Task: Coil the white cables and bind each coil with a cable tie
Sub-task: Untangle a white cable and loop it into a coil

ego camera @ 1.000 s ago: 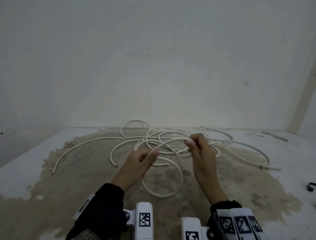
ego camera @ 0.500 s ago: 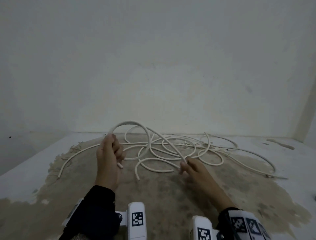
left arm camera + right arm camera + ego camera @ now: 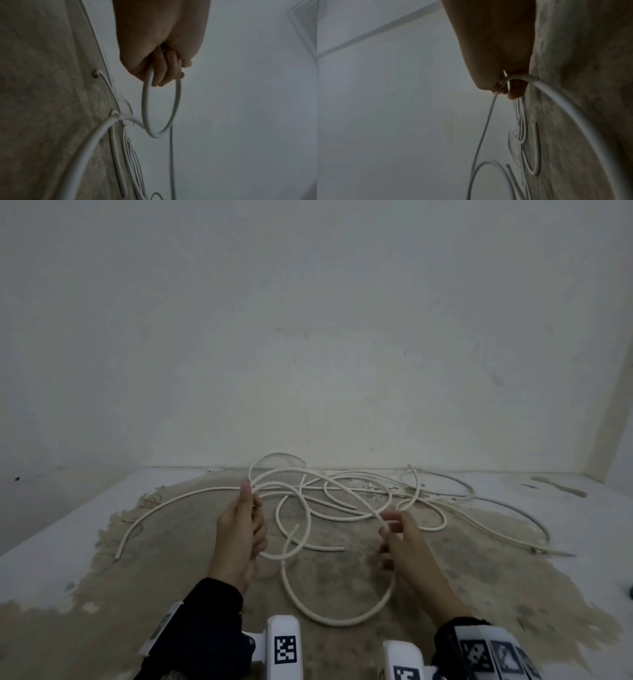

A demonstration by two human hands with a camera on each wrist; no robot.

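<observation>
Two hands hold a white cable above a stained floor.

We see the left hand (image 3: 241,523) curled round one cable (image 3: 337,623) loop and the right hand (image 3: 399,537) pinching it, hands apart; a loop sags near us, loose cables (image 3: 346,498) tangled farther off by the wall (image 3: 308,337).

Left hand (image 3: 241,520) raised, fingers curled in grip, right hand (image 3: 399,534) pinching
</observation>
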